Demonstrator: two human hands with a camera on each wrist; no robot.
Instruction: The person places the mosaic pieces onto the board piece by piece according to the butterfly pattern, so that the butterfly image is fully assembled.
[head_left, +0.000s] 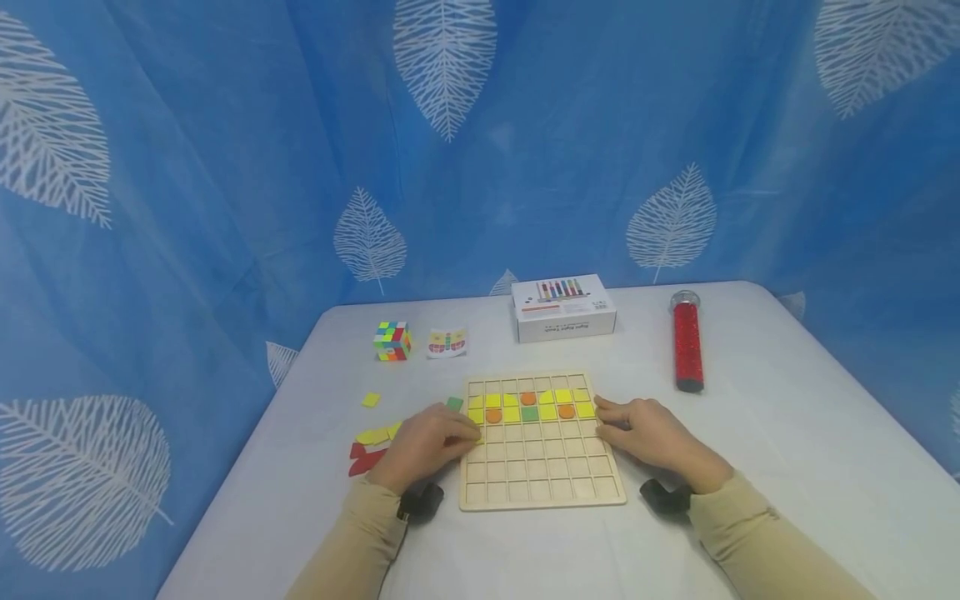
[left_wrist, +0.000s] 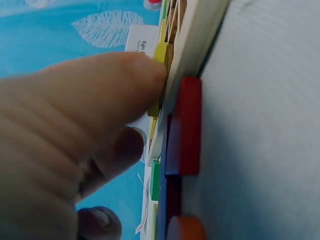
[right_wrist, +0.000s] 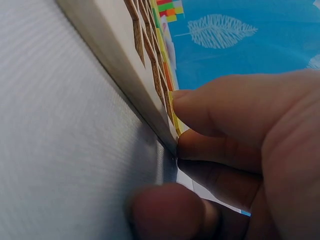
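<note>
A wooden grid board [head_left: 540, 493] lies on the table. Yellow tiles, orange discs [head_left: 567, 412] and a green square [head_left: 529, 413] fill cells in its upper rows. My left hand [head_left: 431, 442] is at the board's left edge and pinches a yellow tile [left_wrist: 160, 52] just over the grid, the thumb tip hiding part of it. At the opposite edge, my right hand [head_left: 648, 429] touches the board with its fingertips, close to the last yellow tile [right_wrist: 175, 120] of the row.
Loose red [head_left: 367, 461], yellow [head_left: 372, 437] and green pieces lie by the left hand. Behind stand a puzzle cube [head_left: 392, 342], a picture card [head_left: 447, 343] and a white box [head_left: 564, 310]. A red glitter tube [head_left: 687, 346] lies at right.
</note>
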